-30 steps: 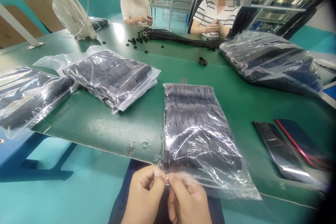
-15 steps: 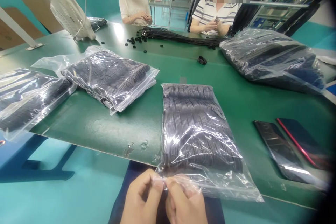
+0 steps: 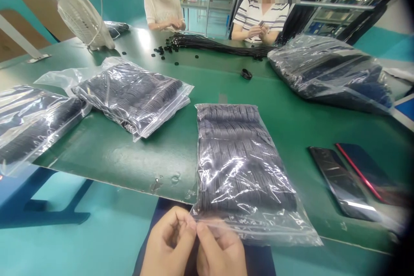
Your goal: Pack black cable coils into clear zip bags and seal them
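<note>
A clear zip bag (image 3: pixel 239 155) packed with rows of thin dark rings lies at the front edge of the green table, its zip strip toward me. My left hand (image 3: pixel 171 239) pinches the near left corner of this bag between thumb and fingers. Right beside it, my right hand (image 3: pixel 220 246) is closed on the same zip edge, thumb near the left thumb. The strip between my fingertips is mostly hidden. To the right of the corner, the bag's near edge hangs free past the table edge.
Two similar filled bags, one in the middle left (image 3: pixel 129 95) and one at the far left (image 3: pixel 35 120), lie nearby. A large bag (image 3: pixel 330 69) and two phones (image 3: pixel 339 181) (image 3: pixel 368 168) are at right. Black cables (image 3: pixel 220 45) lie before two seated people. A fan (image 3: pixel 84 17) stands back left.
Both hands keep their pinch at the bag's left corner, with the fingertips slightly shifted. The whole view has moved a little, so the table things appear slightly further left.
</note>
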A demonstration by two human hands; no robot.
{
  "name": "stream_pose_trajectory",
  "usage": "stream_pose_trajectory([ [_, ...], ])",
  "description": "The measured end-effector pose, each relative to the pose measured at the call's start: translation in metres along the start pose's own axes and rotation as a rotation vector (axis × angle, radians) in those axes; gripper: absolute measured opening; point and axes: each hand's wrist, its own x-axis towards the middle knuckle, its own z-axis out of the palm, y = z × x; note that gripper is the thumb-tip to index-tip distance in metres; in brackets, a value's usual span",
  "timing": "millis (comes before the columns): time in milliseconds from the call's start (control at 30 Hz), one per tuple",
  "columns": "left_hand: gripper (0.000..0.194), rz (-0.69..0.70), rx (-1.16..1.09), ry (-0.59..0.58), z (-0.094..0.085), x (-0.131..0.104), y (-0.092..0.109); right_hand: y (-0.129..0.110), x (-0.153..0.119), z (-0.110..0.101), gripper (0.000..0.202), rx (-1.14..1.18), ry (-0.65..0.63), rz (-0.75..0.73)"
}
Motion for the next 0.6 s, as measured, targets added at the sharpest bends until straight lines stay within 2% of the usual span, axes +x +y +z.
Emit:
stream_pose_trajectory([
  [200,0.050,-0.036,-0.029,-0.026,0.000,-0.001,0.007,0.006,0.001,0.008,0.053,0.062,0.114,0.006],
  [333,0.049,-0.056,-0.073,-0.033,0.001,-0.001,0.006,-0.004,-0.002,0.007,0.048,0.037,0.091,0.093],
  [600,0.041,-0.141,-0.208,-0.072,-0.002,-0.003,0.005,-0.015,-0.005,0.010,0.046,-0.062,0.071,0.102],
])
